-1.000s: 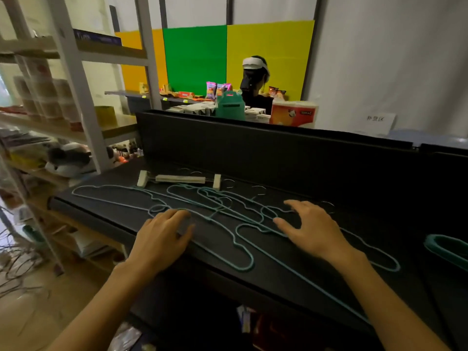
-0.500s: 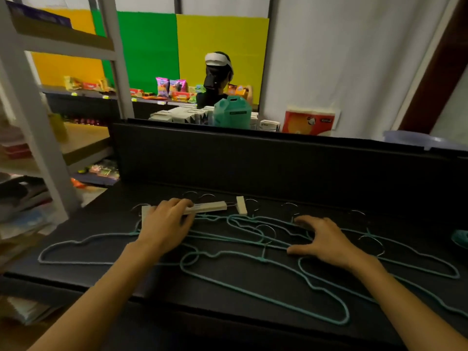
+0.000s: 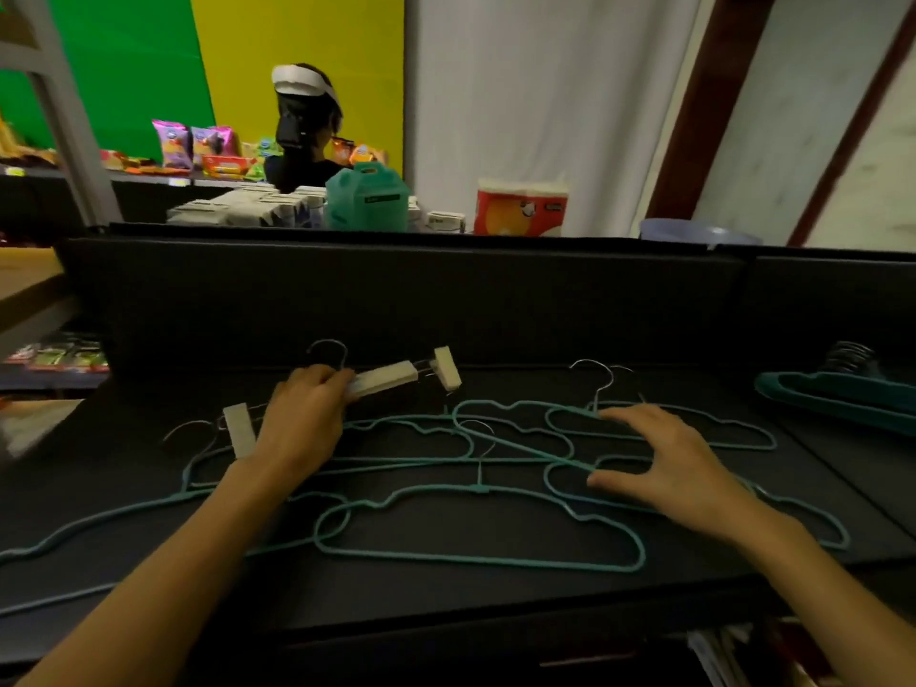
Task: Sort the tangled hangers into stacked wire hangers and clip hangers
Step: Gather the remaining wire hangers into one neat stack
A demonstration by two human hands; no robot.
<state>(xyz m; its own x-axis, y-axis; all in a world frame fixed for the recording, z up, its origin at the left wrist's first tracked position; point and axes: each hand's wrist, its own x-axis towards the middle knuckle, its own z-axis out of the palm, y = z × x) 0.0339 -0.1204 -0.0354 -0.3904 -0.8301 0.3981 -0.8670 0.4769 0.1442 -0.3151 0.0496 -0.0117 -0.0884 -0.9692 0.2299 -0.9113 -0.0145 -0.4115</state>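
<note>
Clip hanger [image 3: 384, 380], pale wood with a metal hook and a clip block at each end, is gripped at its bar by the left hand [image 3: 302, 423], whose fingers curl round it; its right end is tilted up off the desk [image 3: 446, 587], at the far left-centre of the black surface. Wire hangers [image 3: 476, 513], teal-coated, lie tangled and overlapping across the desk from the left edge to the right, near the person. The right hand [image 3: 669, 468] rests on the tangle at centre-right, fingers spread and nearly straight, fingertips touching the wires, grasping nothing. A stack of dark teal hangers [image 3: 837, 394] lies at the far right of the desk, apart from the tangle. A low black wall [image 3: 396, 300] rises along the far edge of the desk. Beyond it stand a teal carton [image 3: 369, 198], a red-and-white pack [image 3: 520, 208] and another person [image 3: 302, 126] wearing a headset, before green and yellow panels [image 3: 297, 52].
</note>
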